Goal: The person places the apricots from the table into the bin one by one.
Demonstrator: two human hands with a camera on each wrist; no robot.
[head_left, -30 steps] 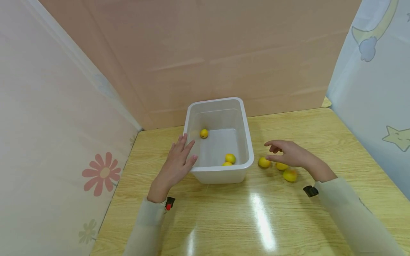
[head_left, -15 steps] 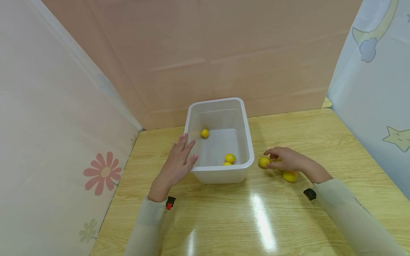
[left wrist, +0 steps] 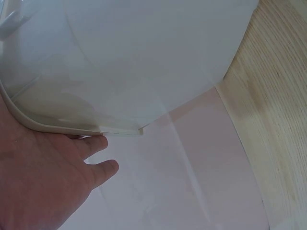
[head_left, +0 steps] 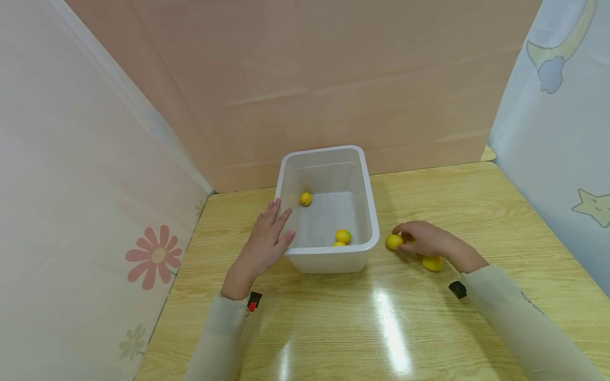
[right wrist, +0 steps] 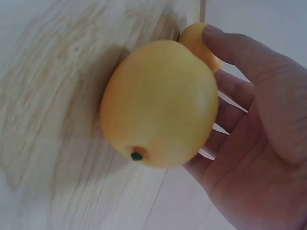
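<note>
My left hand (head_left: 261, 241) rests on the left rim of a white plastic tub (head_left: 329, 251), fingers straight and spread; the left wrist view shows fingertips (left wrist: 98, 143) at the tub's edge. On the table right of the tub, my right hand (head_left: 423, 239) reaches over a group of small yellow fruits. Its thumb presses one yellow fruit (right wrist: 194, 42), fingers curling behind, and the palm mostly hides that fruit from above. Left of the fingertips lies another yellow fruit (head_left: 394, 242). A blushed yellow fruit with a green stem end (right wrist: 158, 105) sits nearest the right wrist camera.
Inside the tub, one yellow fruit (head_left: 305, 199) lies at the far left, and two more yellow fruits (head_left: 343, 236) are by the near wall. The wooden table (head_left: 333, 323) meets a pinkish backdrop (head_left: 333, 90) behind the tub, with printed sheets at both sides.
My right hand has come down onto the fruits on the table, its thumb and fingers closing in and covering the middle one. The left hand stays on the tub's rim.
</note>
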